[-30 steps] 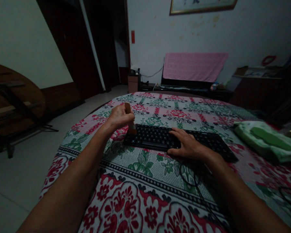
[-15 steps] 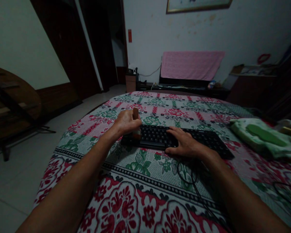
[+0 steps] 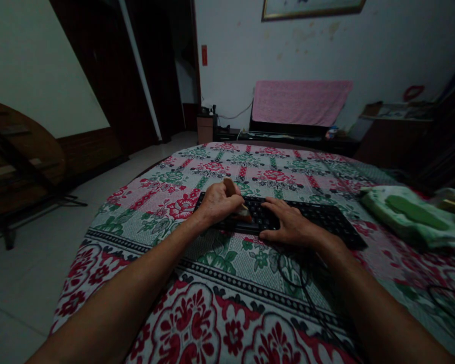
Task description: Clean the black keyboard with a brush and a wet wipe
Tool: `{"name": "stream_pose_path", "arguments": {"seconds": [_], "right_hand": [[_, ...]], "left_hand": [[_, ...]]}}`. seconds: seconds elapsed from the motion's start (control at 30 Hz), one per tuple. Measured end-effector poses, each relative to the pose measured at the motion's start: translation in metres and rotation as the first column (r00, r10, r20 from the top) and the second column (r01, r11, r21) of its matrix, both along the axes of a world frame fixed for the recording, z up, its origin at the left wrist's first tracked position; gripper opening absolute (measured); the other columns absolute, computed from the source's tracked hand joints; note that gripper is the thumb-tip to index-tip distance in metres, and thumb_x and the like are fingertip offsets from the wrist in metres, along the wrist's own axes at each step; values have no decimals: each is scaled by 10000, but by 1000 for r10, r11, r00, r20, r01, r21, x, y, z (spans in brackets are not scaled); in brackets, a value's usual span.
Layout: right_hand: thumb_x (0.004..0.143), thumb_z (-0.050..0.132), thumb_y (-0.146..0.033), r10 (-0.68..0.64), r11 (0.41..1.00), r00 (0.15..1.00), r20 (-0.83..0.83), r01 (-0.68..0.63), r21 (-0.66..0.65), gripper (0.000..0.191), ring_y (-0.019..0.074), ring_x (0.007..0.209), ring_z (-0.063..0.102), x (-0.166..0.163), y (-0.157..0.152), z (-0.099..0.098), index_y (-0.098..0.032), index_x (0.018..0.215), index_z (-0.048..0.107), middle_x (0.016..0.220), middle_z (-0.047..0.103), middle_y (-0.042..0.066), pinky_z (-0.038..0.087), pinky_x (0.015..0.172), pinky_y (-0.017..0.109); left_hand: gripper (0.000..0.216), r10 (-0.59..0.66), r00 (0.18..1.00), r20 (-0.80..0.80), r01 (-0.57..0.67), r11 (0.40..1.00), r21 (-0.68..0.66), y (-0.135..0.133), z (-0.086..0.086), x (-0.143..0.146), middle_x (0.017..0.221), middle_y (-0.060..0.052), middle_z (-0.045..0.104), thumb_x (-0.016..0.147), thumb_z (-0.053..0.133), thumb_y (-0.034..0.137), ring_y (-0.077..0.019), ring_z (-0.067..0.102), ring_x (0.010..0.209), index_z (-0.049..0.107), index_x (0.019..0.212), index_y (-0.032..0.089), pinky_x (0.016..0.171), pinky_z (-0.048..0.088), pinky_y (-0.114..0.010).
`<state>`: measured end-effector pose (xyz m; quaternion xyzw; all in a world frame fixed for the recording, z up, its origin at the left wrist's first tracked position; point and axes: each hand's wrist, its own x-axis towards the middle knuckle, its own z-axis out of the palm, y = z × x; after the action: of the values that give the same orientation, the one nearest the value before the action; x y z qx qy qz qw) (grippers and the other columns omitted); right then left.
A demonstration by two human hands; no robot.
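Dim room, with a pale wall [image 3: 227, 55] and a pink towel [image 3: 301, 102] past the far edge of a broad, cloth-covered table [image 3: 212, 308]. Across the middle of the surface, well in from the left edge and short of the far one, a black keyboard [image 3: 325, 221], keys up; perhaps laid crosswise for easy reach by both arms. On it the right hand [image 3: 291, 223], palm down, fingers spread loosely, with no grip to be seen: fingertips on the keys, thumb by the near long side. Presumably spread so as to keep the board from sliding. In the left hand [image 3: 220, 203], fingers curled tight around the handle, what looks like a brush [image 3: 243, 218]: wooden grip jutting up out of the fist, brown end slanted down to the keys, just left of the right fingers. Likely held short and low for firm control. Cannot tell how hard pressed. Toward the near edge, below the right wrist, a loosely looped black cable [image 3: 305, 293]; toward the right edge, a green-and-white packet [image 3: 417, 212], well apart from both hands.
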<state>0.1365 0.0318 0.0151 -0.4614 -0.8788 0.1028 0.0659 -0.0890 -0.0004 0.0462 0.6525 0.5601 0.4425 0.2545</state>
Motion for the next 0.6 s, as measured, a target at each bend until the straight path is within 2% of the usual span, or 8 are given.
{"name": "stream_pose_path", "arguments": {"seconds": [0.2, 0.4, 0.6], "right_hand": [[664, 635, -594, 4, 1000, 1000, -4, -4, 3, 867, 340, 1387, 215, 1, 2, -3, -181, 1388, 396, 1518, 241, 143, 223, 1095, 550], [662, 634, -601, 26, 999, 999, -27, -25, 34, 863, 337, 1380, 231, 4, 5, -8, -190, 1384, 402, 1509, 262, 140, 234, 1090, 547], [665, 637, -582, 10, 1000, 1000, -5, -10, 10, 863, 327, 1387, 219, 2, 3, -3, -177, 1387, 396, 1512, 251, 148, 225, 1096, 539]], "left_hand": [[88, 59, 991, -118, -66, 996, -59, -3, 15, -7, 632, -22, 637, 637, 562, 196, -154, 609, 629, 609, 701, 157, 551, 468, -243], [117, 63, 988, -140, -71, 996, -55, 0, 16, -12, 675, -30, 653, 645, 561, 210, -150, 605, 661, 622, 732, 160, 579, 465, -242], [59, 95, 934, -343, -156, 975, -156, 3, 27, -32, 601, -34, 614, 602, 548, 188, -140, 547, 564, 595, 622, 157, 480, 377, -228]]}}
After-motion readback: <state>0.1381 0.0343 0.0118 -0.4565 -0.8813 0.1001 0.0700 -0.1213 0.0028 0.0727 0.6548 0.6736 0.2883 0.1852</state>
